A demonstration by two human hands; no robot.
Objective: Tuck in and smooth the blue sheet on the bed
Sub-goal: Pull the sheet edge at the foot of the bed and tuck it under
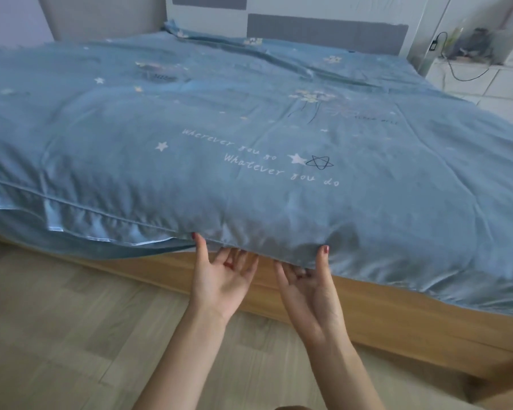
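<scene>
Pinching the sheet (249, 137) hem at the bed's near edge, left hand (219, 279) and right hand (308, 288) are gripping palm-up (thumbs on top); recommend even pulling, then tucking behind the frame (397, 306).

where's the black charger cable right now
In the head view it is at the far upper right: the black charger cable loops over the white surface beside the bed's far right corner.
</scene>
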